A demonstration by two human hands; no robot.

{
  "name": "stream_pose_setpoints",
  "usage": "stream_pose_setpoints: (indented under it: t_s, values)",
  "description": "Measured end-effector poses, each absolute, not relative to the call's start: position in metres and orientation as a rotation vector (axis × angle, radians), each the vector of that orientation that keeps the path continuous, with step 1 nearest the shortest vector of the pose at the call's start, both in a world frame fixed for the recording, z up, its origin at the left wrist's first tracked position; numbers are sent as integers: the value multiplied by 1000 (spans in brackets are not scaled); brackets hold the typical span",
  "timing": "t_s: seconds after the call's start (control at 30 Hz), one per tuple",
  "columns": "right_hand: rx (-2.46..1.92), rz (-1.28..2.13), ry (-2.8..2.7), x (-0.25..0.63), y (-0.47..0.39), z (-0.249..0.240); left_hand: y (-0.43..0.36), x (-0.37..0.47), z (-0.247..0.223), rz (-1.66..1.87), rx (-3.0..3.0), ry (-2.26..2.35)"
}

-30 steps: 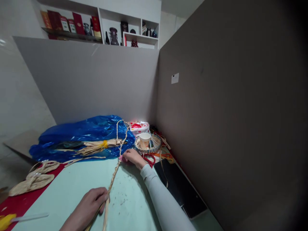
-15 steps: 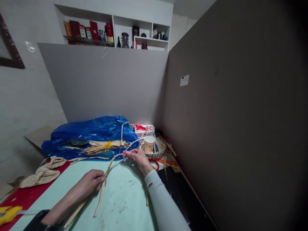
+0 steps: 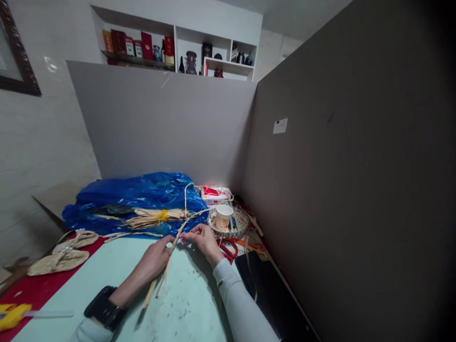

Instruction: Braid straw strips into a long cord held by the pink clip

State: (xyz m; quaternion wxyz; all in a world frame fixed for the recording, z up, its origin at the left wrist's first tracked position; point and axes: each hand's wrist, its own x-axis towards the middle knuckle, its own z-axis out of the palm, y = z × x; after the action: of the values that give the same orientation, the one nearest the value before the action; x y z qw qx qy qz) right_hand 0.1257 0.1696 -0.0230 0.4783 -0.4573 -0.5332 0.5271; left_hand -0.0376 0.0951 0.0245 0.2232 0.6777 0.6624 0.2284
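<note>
My left hand is closed around a braided straw cord, near where it splits into loose flat strands hanging towards me. Just right of it, my right hand pinches a small pink piece between thumb and fingertips, close beside the cord. Its exact kind is too small to make out. From my hands the braid runs back to a white and red packet. A bundle of dry straw with a yellow tie lies behind my left hand on blue plastic.
A paper cup stands in a woven basket. Red-handled scissors lie beside my right wrist, near a black flat object. Two woven soles and a yellow glue gun are at the left. Grey panels enclose the back and right.
My left hand has moved up and right along the cord, close to my right hand. The pink piece now sits apart from the braid's line, slightly lower. The view has tilted slightly.
</note>
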Motion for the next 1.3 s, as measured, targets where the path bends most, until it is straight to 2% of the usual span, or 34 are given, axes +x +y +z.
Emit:
stream_pose_setpoints:
  t_s: [0.57,0.83,1.3]
  values:
    - [-1164,1284,-1435,124,166,-16,96,-25,12,656,1866,1993]
    - [-1159,1289,-1500,127,165,-14,93,-25,8,718,1863,1933]
    - [-1010,1356,-1668,125,154,0,78,-18,2,951,1685,1877]
